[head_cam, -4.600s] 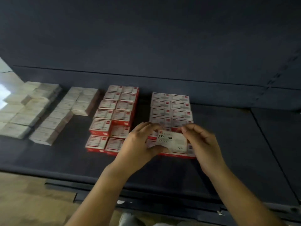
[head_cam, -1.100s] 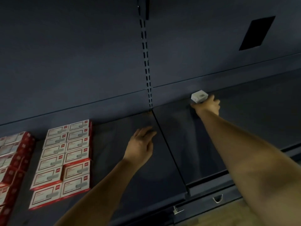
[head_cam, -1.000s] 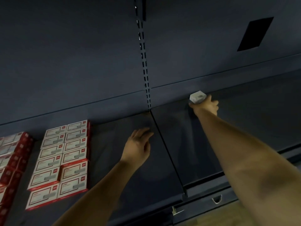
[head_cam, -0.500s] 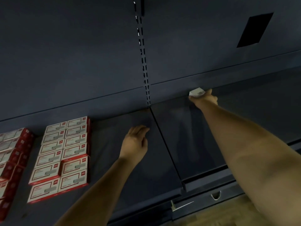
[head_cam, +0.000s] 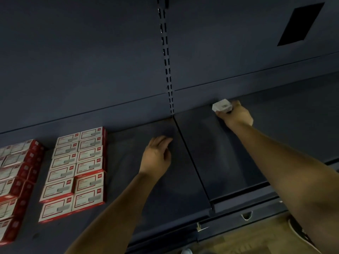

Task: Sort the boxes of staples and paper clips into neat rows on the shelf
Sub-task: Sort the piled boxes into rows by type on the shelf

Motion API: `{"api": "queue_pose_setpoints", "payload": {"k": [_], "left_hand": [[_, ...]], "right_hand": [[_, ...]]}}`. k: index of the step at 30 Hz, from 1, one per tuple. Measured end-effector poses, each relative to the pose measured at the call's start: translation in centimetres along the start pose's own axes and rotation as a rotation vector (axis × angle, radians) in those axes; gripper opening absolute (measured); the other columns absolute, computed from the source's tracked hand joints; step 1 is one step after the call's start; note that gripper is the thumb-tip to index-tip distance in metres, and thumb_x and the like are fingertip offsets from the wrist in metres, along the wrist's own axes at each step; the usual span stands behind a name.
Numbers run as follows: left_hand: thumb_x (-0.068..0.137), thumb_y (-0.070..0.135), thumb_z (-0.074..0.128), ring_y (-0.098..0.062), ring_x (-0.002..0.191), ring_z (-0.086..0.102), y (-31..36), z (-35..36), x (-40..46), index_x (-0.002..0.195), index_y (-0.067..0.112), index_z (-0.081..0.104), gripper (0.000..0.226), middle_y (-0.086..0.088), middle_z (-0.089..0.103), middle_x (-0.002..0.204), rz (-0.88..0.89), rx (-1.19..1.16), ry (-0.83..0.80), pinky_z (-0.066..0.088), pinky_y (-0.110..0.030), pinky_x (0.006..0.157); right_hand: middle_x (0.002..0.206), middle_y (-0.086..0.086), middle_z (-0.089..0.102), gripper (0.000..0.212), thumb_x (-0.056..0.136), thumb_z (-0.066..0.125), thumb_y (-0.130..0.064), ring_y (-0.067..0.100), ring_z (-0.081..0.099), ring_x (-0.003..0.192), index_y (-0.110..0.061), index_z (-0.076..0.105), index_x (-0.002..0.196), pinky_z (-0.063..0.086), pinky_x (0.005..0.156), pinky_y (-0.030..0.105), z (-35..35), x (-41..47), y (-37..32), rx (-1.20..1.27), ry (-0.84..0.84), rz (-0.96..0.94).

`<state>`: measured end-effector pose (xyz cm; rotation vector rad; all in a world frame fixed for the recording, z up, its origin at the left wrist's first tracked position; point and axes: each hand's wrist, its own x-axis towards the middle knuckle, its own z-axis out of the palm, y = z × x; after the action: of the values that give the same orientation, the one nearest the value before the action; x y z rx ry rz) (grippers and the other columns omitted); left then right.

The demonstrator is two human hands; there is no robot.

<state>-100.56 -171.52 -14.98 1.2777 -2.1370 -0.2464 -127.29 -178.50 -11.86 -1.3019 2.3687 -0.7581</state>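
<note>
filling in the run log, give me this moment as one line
right hand: holds small white box at shelf back | left hand: open, over shelf | red-and-white boxes: in rows, far left

Dim light; dark blue back panel (head_cam: 82, 57), slotted upright (head_cam: 166, 52), seemingly wooden floor (head_cam: 256, 241).

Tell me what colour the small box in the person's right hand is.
White, as far as the dim head view shows: the small box sits at the fingers of the right hand.
</note>
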Motion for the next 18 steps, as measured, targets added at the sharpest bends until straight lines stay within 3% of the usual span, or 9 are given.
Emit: {"api": "queue_pose_setpoints", "payload": {"k": [4, 8, 10, 13, 15, 18], "left_hand": [[0.076, 0.003, 0.051, -0.034, 0.096, 0.061, 0.1, -0.1, -0.2, 0.107, -0.002, 0.065, 0.034, -0.018, 0.065, 0.103, -0.029, -0.032, 0.04, 0.047, -0.034, 0.083], [0.079, 0.008, 0.048, -0.014, 0.099, 0.054, 0.4, -0.6, -0.9, 0.109, 0.007, 0.066, 0.035, -0.01, 0.064, 0.104, -0.057, -0.173, 0.113, 0.042, -0.014, 0.086], [0.077, 0.006, 0.049, -0.006, 0.099, 0.056, 1.1, -1.3, -1.5, 0.108, 0.019, 0.064, 0.037, 0.0, 0.064, 0.103, -0.145, -0.338, 0.182, 0.041, -0.01, 0.088], [0.078, 0.015, 0.057, 0.0, 0.107, 0.054, 3.1, -2.6, -2.6, 0.116, 0.026, 0.056, 0.039, 0.009, 0.061, 0.11, -0.124, -0.499, 0.17, 0.04, -0.014, 0.092], [0.079, 0.026, 0.061, -0.004, 0.113, 0.052, 4.5, -3.6, -3.2, 0.124, 0.023, 0.051, 0.047, 0.005, 0.059, 0.117, -0.025, -0.532, 0.107, 0.038, -0.013, 0.094], [0.077, 0.035, 0.065, -0.007, 0.111, 0.049, 5.7, -4.1, -3.8, 0.128, 0.026, 0.048, 0.055, 0.008, 0.054, 0.118, 0.066, -0.436, 0.08, 0.036, -0.008, 0.091]], "right_hand": [[0.111, 0.007, 0.06, 0.055, 0.076, 0.069, -0.047, 0.026, 0.057, 0.102, -0.016, 0.051, 0.117, 0.048, 0.083, 0.04, 1.0, -4.5, 0.7, 0.137, -0.015, -0.226], [0.08, -0.004, 0.055, 0.031, 0.076, 0.073, -0.039, 0.012, 0.051, 0.073, -0.018, 0.058, 0.093, 0.04, 0.062, 0.014, 0.9, -10.1, -0.3, 0.29, -0.068, -0.346], [0.073, -0.003, 0.056, 0.018, 0.081, 0.069, -0.032, 0.009, 0.052, 0.066, -0.017, 0.059, 0.082, 0.041, 0.061, 0.018, 0.3, -12.9, -0.9, 0.464, -0.152, -0.255], [0.061, -0.001, 0.053, 0.024, 0.089, 0.054, -0.03, 0.009, 0.047, 0.053, -0.014, 0.059, 0.072, 0.039, 0.055, 0.026, -0.6, -16.1, -1.7, 0.88, -0.415, 0.064], [0.06, 0.0, 0.05, 0.029, 0.089, 0.044, -0.034, 0.01, 0.042, 0.052, -0.013, 0.059, 0.077, 0.035, 0.054, 0.026, -1.1, -17.4, -2.0, 1.046, -0.583, 0.182], [0.064, 0.002, 0.05, 0.039, 0.089, 0.034, -0.039, 0.012, 0.041, 0.054, -0.011, 0.061, 0.088, 0.033, 0.055, 0.027, -1.5, -19.0, -2.2, 1.187, -0.762, 0.204]]}}
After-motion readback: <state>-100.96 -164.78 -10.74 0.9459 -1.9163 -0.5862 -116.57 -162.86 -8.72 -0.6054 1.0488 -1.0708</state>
